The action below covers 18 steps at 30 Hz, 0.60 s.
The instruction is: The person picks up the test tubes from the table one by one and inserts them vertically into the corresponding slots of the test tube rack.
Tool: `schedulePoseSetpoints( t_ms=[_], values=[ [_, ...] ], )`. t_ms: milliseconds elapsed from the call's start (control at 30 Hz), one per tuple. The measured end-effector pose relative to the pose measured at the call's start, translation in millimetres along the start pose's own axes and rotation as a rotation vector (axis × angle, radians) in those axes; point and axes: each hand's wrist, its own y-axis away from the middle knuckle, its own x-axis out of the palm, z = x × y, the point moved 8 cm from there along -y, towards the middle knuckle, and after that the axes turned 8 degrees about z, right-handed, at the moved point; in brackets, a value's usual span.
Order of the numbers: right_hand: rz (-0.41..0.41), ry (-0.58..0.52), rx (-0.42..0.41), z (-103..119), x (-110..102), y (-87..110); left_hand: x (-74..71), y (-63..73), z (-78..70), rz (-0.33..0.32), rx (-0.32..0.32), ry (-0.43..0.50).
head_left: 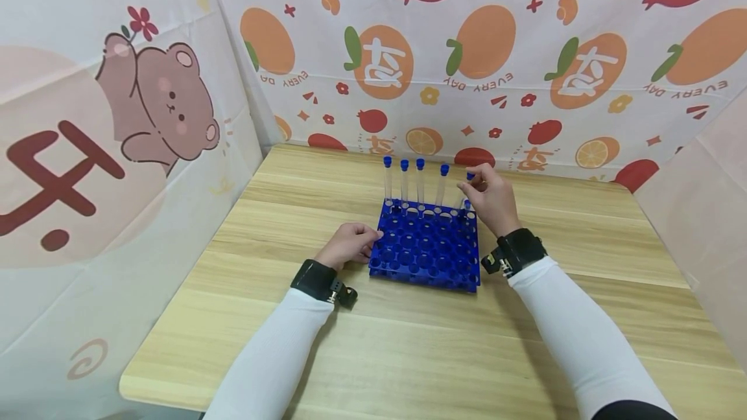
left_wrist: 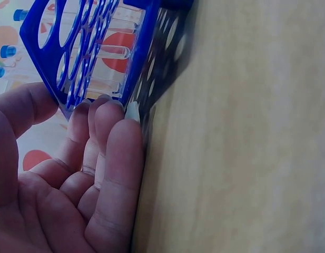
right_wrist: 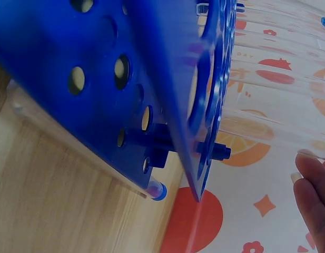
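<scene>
A blue test tube rack [head_left: 425, 238] stands on the table. Several clear test tubes [head_left: 441, 188] with blue caps stand upright along its back row. My left hand [head_left: 348, 244] grips the rack's left edge, thumb at the upper plate and fingers below it in the left wrist view. At the back right corner, my right hand [head_left: 492, 198] pinches the top of another capped test tube [right_wrist: 249, 128], whose lower part stands in the rack. Only the fingertips of this hand show in the right wrist view.
In the right wrist view, a blue-capped tube [right_wrist: 158, 191] lies on the wooden table [head_left: 280, 342] alongside the rack's lower plate. A fruit-print curtain [head_left: 327, 102] hangs behind the table, and a bear-print curtain [head_left: 233, 83] hangs on the left.
</scene>
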Motion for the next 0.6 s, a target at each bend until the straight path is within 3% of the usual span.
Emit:
schedulePoseSetpoints(
  t_ms=[267, 600],
  values=[
    [-0.04, 0.012, -0.032, 4.1, -4.4, -0.3, 0.2, -2.1, 1.2, -0.002, 0.001, 0.001],
    [-0.001, 0.051, -0.087, 9.6, 0.3, -0.3, 0.4, -1.2, 0.2, -0.003, 0.008, 0.001]
  ],
)
